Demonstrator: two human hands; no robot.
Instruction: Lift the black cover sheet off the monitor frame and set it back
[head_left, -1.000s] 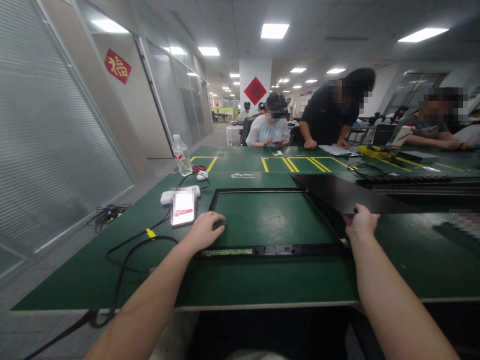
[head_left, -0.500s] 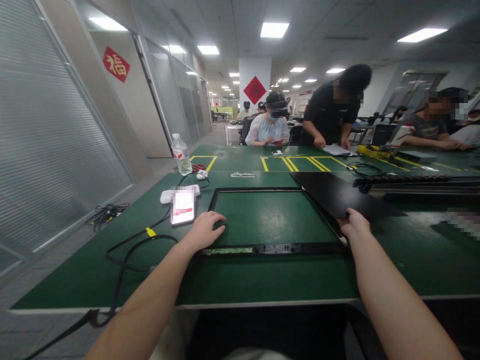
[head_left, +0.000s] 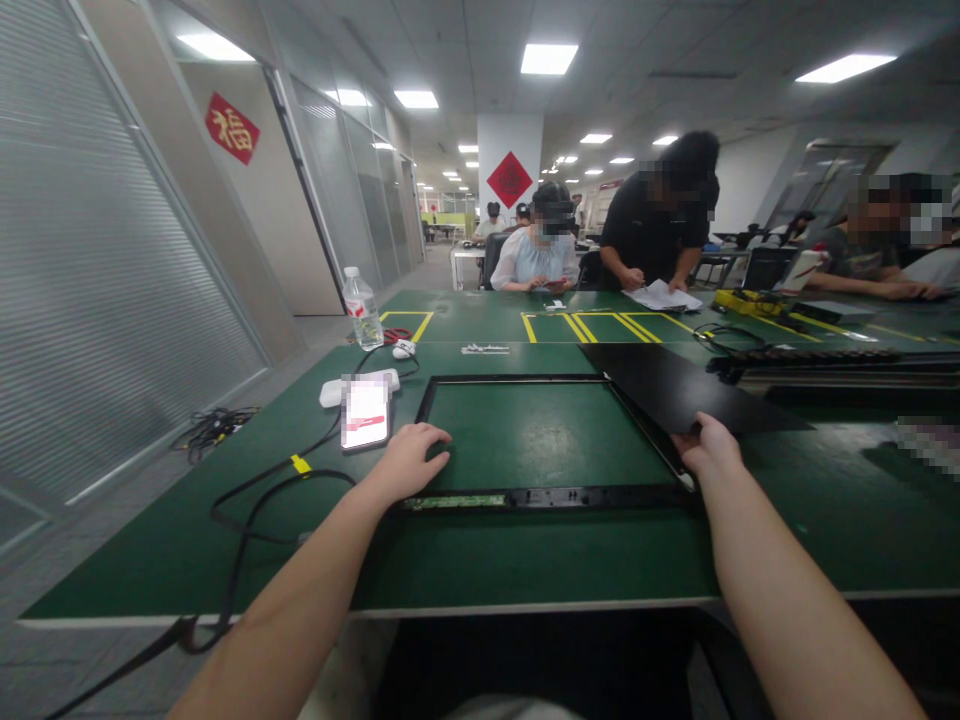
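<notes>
A black rectangular frame [head_left: 577, 497] lies flat on the green table, with a strip of green circuit board [head_left: 465, 502] along its near side. My left hand [head_left: 412, 460] rests over the frame's left side, thumb and fingers apart. At the right side, my right hand [head_left: 709, 445] is closed on the near edge of a thin black panel [head_left: 675, 385]. The panel is tilted, lying over the frame's right side and reaching out to the right. Some of my right fingers are hidden under the panel.
Left of the frame are a phone [head_left: 366, 415], a white device [head_left: 330, 392], a black cable [head_left: 244, 530] and a water bottle [head_left: 362, 312]. Red scissors [head_left: 397, 335] lie behind. Long black metal parts [head_left: 840, 370] sit at right. Co-workers are across the table [head_left: 480, 570].
My hands, the frame and the panel look almost unmoved. Across the table, the person in black has shifted left, and the papers before them have moved.
</notes>
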